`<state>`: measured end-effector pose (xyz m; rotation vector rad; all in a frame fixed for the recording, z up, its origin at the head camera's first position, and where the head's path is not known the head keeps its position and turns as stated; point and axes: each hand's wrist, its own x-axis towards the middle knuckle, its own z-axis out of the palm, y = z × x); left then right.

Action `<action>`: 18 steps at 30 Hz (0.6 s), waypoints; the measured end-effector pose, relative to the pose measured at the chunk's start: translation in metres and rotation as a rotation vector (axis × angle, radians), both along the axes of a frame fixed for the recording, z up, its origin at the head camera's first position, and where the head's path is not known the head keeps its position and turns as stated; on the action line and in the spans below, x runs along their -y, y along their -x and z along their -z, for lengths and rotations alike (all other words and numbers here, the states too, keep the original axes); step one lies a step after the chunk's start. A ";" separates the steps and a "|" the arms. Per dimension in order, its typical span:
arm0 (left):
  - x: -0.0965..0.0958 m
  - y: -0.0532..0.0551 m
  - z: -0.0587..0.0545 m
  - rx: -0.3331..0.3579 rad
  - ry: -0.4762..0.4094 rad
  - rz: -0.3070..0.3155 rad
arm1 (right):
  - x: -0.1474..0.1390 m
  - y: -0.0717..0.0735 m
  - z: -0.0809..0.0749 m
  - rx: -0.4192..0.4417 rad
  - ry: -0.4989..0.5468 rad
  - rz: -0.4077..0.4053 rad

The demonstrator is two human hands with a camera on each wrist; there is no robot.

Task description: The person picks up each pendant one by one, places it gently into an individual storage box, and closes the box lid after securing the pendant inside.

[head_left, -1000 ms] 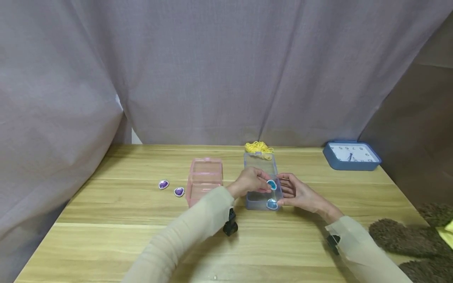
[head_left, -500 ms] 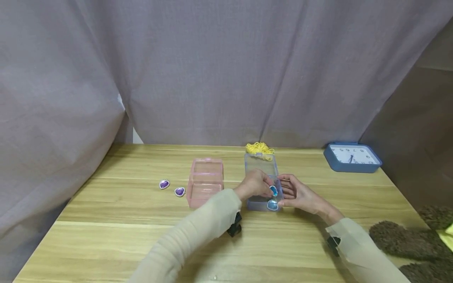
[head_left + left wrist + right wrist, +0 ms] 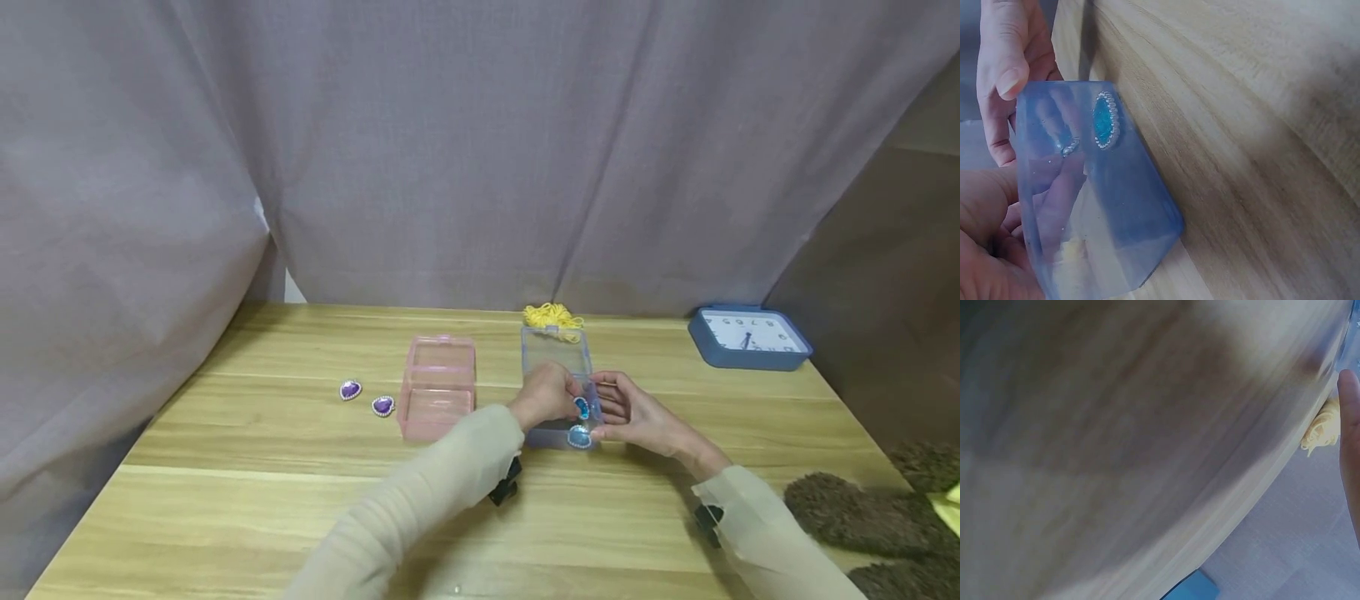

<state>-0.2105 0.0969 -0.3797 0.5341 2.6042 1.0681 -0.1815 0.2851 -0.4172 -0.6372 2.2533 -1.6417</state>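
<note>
A translucent blue plastic box (image 3: 553, 437) stands on the table with its clear lid (image 3: 555, 351) swung back. My left hand (image 3: 546, 392) reaches down into it and pinches a blue heart-like gem (image 3: 581, 407) edged with small white beads. A second beaded blue gem (image 3: 579, 437) lies in the box's front right corner; through the wall, the left wrist view shows this teal gem (image 3: 1104, 122). My right hand (image 3: 637, 417) holds the box at its right side, thumb near the front corner. The left fingertips are partly hidden.
Left of the blue box, an opened pink translucent box (image 3: 437, 411) stands. Two purple beaded gems (image 3: 350, 390) lie beyond it. Behind the blue lid sits a yellow cord bundle (image 3: 551, 316). A blue clock (image 3: 750, 337) is at the back right, brown fuzzy material (image 3: 855, 512) at the right.
My left hand has moved right and down into the blue box with the pinched gem, which is now lower and close to the other one. My right hand keeps its hold on the box.
</note>
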 end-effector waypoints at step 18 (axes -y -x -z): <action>-0.003 0.002 0.003 -0.175 0.196 0.057 | -0.001 0.000 0.000 -0.016 -0.013 0.016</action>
